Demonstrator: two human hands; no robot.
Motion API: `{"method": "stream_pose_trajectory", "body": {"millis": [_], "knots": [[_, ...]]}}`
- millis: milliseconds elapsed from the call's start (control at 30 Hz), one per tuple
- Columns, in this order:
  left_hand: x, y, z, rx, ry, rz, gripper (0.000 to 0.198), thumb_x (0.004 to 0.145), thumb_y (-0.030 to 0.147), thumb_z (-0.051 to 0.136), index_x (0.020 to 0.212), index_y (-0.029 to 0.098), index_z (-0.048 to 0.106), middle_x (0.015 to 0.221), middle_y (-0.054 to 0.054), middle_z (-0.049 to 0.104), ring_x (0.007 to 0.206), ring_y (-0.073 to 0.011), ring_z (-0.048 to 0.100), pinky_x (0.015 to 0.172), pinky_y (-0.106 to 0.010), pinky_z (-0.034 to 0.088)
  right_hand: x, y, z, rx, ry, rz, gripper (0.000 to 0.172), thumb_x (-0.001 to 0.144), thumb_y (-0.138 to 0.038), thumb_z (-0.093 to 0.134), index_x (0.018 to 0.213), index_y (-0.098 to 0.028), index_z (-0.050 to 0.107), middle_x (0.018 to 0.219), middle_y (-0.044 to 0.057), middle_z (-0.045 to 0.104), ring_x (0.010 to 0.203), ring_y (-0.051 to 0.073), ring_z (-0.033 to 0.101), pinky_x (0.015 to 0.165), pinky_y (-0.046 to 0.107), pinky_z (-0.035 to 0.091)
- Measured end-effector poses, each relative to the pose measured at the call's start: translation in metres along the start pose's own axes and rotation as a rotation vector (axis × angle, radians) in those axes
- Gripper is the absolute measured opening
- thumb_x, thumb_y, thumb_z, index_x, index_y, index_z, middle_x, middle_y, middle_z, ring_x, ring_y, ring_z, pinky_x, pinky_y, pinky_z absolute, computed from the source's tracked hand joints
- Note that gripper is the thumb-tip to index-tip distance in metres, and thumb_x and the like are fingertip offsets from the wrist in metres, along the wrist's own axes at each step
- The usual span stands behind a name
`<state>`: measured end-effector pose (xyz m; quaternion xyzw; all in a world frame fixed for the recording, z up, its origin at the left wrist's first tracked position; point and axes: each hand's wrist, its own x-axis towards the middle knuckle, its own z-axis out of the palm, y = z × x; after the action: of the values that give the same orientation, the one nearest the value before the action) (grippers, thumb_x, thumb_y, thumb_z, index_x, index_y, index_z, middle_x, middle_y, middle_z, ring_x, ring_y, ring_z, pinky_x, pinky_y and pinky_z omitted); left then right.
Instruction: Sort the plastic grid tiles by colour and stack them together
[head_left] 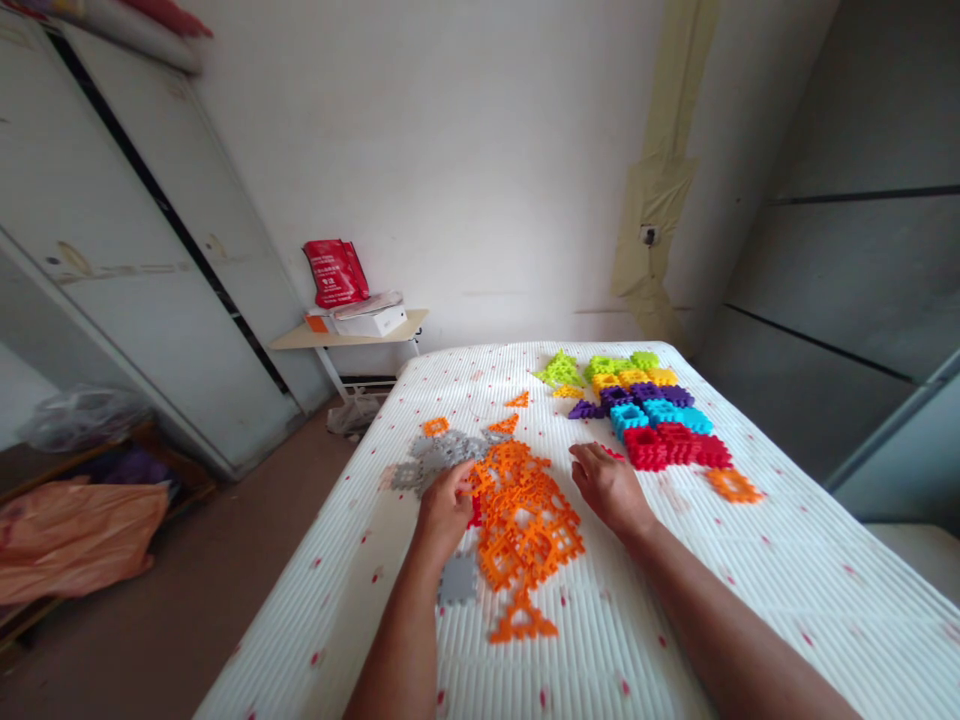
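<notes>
The place appeared to be a bedroom in a home: a bed (600, 650) with a white flowered cover (345, 610) filled the lower centre, a tall wardrobe (97, 210) stood at the upper left, and a small table (300, 341) was left of centre.

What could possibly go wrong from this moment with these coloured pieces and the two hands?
The grey pieces lie right against the orange pile, so colours might get mixed. Something red shows between the left hand and that pile, and could be overlooked. The right hand is near the red stacks and might knock them out of line.
</notes>
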<state>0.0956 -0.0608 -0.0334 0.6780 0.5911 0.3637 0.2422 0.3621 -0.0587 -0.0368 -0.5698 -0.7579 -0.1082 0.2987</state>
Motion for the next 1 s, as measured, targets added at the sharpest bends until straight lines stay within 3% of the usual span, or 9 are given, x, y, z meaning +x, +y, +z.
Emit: {"method": "stream_pose_trajectory", "body": {"millis": [100, 200, 267, 367, 467, 567, 700, 867, 1000], "knots": [[-0.001, 0.004, -0.008, 0.024, 0.089, -0.022, 0.046, 0.067, 0.004, 0.044, 0.107, 0.018, 0.062, 0.096, -0.004, 0.066, 0.082, -0.0124, 0.061, 0.077, -0.023, 0.045, 0.0, 0.0, 0.0, -0.003, -0.001, 0.006, 0.023, 0.085, -0.016, 0.042, 0.093, -0.016, 0.064, 0.086, 0.006, 0.065, 0.068, 0.013, 0.059, 0.06, 0.023, 0.039], [-0.005, 0.011, -0.02, 0.255, 0.133, -0.154, 0.02, 0.07, 0.017, 0.051, 0.081, 0.021, 0.066, 0.078, 0.0, 0.067, 0.072, -0.0139, 0.061, 0.068, -0.023, 0.043, -0.001, 0.001, 0.0, -0.015, 0.0, 0.015, 0.023, 0.085, -0.017, 0.042, 0.094, -0.017, 0.064, 0.087, 0.006, 0.065, 0.068, 0.013, 0.06, 0.059, 0.022, 0.039], [-0.008, 0.015, -0.027, 0.39, 0.009, -0.265, 0.012, 0.07, 0.028, 0.055, 0.068, 0.023, 0.065, 0.069, 0.002, 0.066, 0.068, -0.0153, 0.06, 0.06, -0.024, 0.04, -0.001, 0.001, -0.001, -0.022, -0.007, 0.019, 0.023, 0.085, -0.017, 0.042, 0.095, -0.017, 0.064, 0.087, 0.006, 0.065, 0.068, 0.013, 0.06, 0.058, 0.022, 0.039], [-0.011, 0.018, -0.032, 0.443, -0.187, -0.331, 0.017, 0.064, 0.039, 0.062, 0.073, 0.026, 0.068, 0.07, 0.002, 0.067, 0.067, -0.0165, 0.061, 0.055, -0.024, 0.037, -0.001, 0.0, -0.002, -0.026, -0.028, 0.031, 0.024, 0.085, -0.017, 0.042, 0.095, -0.017, 0.064, 0.087, 0.006, 0.066, 0.069, 0.013, 0.06, 0.059, 0.022, 0.039], [-0.012, 0.018, -0.031, 0.429, -0.235, -0.293, 0.029, 0.057, 0.038, 0.068, 0.084, 0.027, 0.068, 0.076, 0.002, 0.068, 0.072, -0.0167, 0.062, 0.056, -0.022, 0.036, -0.001, -0.001, -0.003, -0.031, -0.055, 0.044, 0.024, 0.085, -0.017, 0.042, 0.096, -0.017, 0.064, 0.086, 0.006, 0.066, 0.069, 0.013, 0.061, 0.059, 0.022, 0.04], [-0.012, 0.014, -0.028, 0.415, -0.249, -0.246, 0.022, 0.057, 0.03, 0.065, 0.078, 0.024, 0.067, 0.074, 0.002, 0.068, 0.071, -0.0164, 0.061, 0.055, -0.022, 0.035, 0.0, -0.002, -0.003, -0.032, -0.066, 0.052, 0.024, 0.085, -0.017, 0.042, 0.095, -0.017, 0.064, 0.088, 0.006, 0.066, 0.07, 0.014, 0.061, 0.059, 0.022, 0.04], [-0.011, 0.006, -0.024, 0.23, -0.202, -0.232, 0.016, 0.059, 0.03, 0.063, 0.071, 0.02, 0.066, 0.064, 0.002, 0.065, 0.064, -0.0151, 0.058, 0.054, -0.022, 0.036, 0.0, -0.002, -0.003, -0.025, -0.067, 0.046, 0.025, 0.086, -0.017, 0.041, 0.094, -0.018, 0.065, 0.088, 0.007, 0.066, 0.071, 0.014, 0.061, 0.06, 0.022, 0.041], [-0.006, 0.001, -0.021, -0.176, -0.132, -0.186, 0.031, 0.066, 0.036, 0.058, 0.084, 0.013, 0.068, 0.066, -0.001, 0.064, 0.062, -0.0149, 0.056, 0.056, -0.024, 0.041, 0.0, -0.002, -0.003, -0.024, -0.083, 0.037, 0.025, 0.087, -0.018, 0.04, 0.094, -0.017, 0.064, 0.087, 0.006, 0.066, 0.072, 0.014, 0.061, 0.062, 0.022, 0.041], [-0.004, 0.006, -0.018, -0.339, -0.117, -0.208, 0.036, 0.071, 0.045, 0.052, 0.079, 0.012, 0.065, 0.057, 0.001, 0.057, 0.051, -0.0114, 0.048, 0.049, -0.022, 0.037, 0.001, -0.005, -0.006, -0.024, -0.094, 0.034, 0.025, 0.087, -0.016, 0.041, 0.093, -0.017, 0.065, 0.088, 0.007, 0.066, 0.073, 0.014, 0.062, 0.062, 0.022, 0.042]]}}
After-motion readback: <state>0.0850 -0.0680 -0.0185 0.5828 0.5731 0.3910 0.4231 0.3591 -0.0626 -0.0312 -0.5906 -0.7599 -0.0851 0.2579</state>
